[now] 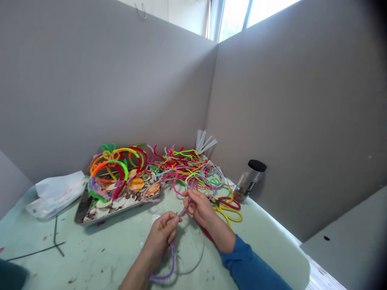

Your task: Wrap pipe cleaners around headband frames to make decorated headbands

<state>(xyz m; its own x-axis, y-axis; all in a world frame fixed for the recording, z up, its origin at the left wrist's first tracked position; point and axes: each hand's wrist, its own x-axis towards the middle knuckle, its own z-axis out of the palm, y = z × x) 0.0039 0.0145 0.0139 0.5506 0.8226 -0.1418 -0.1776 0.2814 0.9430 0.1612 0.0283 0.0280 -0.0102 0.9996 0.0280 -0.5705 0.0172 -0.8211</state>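
My left hand [163, 233] pinches a purple pipe cleaner [173, 257], whose long end curls down beneath it toward the table's front. Just above and to the right, the fingers of my right hand [196, 206] are closed on the same pipe cleaner, with a short stretch showing between both hands. A thin grey wire ring [202, 245] hangs or lies below the hands; whether the pipe cleaner is wound on it I cannot tell. Behind them spreads a tangled heap of colourful pipe cleaners [181, 163], with a coil of grey wire [212, 177] at its right.
A metal tray [117, 213] holds shells and fuzzy rings [108, 181]. White plastic packets [60, 191] lie left, near dark thin rods [55, 233]. Yellow loops [234, 215] and a black-lidded clear jar [254, 177] stand right. Grey partitions [121, 80] close off the table's back and right.
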